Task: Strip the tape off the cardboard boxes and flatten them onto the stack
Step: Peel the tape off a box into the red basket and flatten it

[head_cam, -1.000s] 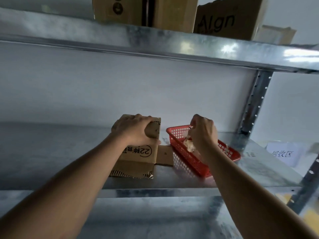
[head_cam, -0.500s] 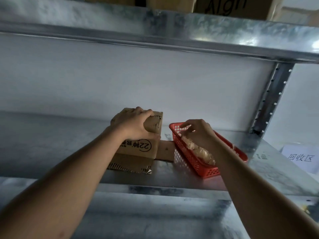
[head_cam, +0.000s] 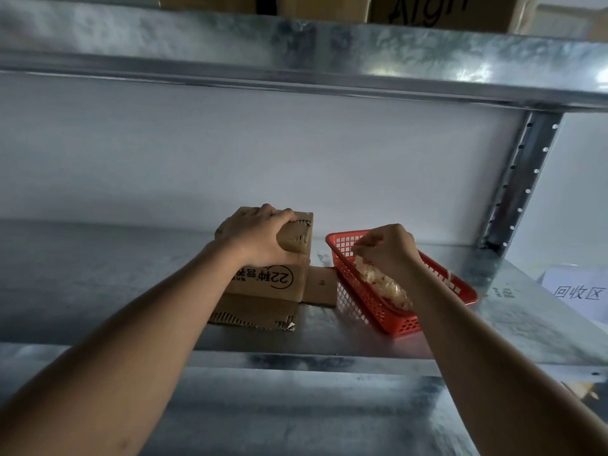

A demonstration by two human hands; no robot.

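A small brown cardboard box (head_cam: 273, 281) with black printed characters stands on the metal shelf (head_cam: 98, 284), its flaps splayed out flat at the front and right. My left hand (head_cam: 260, 235) grips its top right corner. A red plastic basket (head_cam: 371, 304) sits just right of the box and holds crumpled clear tape (head_cam: 385, 286). My right hand (head_cam: 388, 248) hovers over the basket's far end, fingertips pinched on a strip of tape that hangs into the basket.
The upper shelf (head_cam: 296, 51) overhangs close above, carrying several cardboard boxes (head_cam: 441, 8). A perforated upright post (head_cam: 516, 185) stands at the back right. A white paper label (head_cam: 579, 291) lies at the shelf's right end. The wall is close behind.
My right hand dipped into the basket with the tape, then lifted slightly, fingers still pinched. My left hand stayed on the box. The view tilted down a little.
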